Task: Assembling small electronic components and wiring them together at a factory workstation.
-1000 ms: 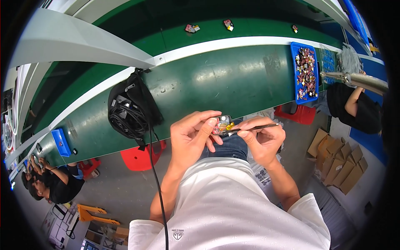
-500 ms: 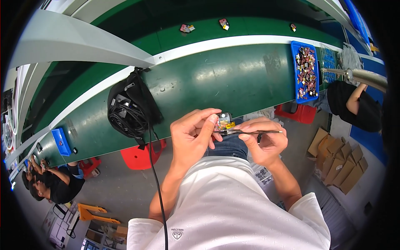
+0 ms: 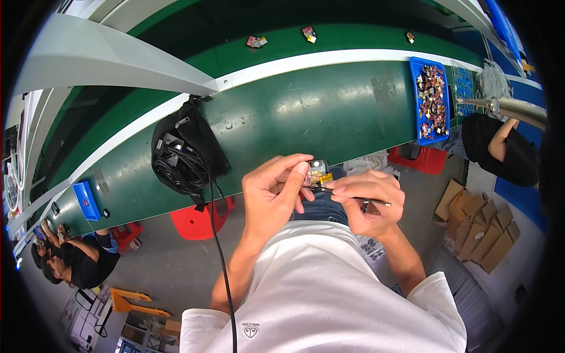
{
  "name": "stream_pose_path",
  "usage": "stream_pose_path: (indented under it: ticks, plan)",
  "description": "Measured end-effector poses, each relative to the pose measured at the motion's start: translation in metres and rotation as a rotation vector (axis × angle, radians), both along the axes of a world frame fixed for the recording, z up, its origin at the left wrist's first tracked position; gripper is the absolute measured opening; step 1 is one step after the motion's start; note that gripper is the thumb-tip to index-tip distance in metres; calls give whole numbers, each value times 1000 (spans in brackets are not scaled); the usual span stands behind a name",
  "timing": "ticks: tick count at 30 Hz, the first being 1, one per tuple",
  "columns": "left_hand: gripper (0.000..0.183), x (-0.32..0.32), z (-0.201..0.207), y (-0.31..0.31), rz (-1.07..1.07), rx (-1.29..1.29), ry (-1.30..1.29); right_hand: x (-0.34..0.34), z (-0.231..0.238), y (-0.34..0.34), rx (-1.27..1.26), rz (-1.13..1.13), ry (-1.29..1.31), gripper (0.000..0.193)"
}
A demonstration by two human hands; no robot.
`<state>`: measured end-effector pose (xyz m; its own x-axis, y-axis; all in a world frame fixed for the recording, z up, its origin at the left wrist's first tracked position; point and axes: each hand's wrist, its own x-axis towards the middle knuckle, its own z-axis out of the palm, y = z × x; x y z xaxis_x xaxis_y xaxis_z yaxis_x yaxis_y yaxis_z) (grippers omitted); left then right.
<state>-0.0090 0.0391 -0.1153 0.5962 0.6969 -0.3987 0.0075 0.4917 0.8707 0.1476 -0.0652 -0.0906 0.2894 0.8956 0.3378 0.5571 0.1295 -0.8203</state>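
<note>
Left hand (image 3: 272, 194) pinches a small part (image 3: 318, 172) just above the lap, near the green bench (image 3: 306, 112); right hand (image 3: 368, 203) grips tweezers (image 3: 347, 195) (tips touching the part).

The person wears a plain white T-shirt (image 3: 321, 294) with short sleeves that end above the elbows, leaving both forearms bare. A small dark emblem (image 3: 251, 331) sits on the shirt near the lower edge of the view. Dark blue jeans (image 3: 322, 206) show below the hands, and neither wrist carries a watch or band.
</note>
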Motion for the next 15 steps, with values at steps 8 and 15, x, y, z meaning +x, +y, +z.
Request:
stream_pose_path:
  ticks: [8, 15]
  plan:
    - [22, -1, 4, 2, -53, -47, -38, -2, 2, 1, 12, -22, -34, 15]
    - [21, -1, 0, -1, -31, -65, -28, -4, 1, 1, 33, -22, -51, 20]
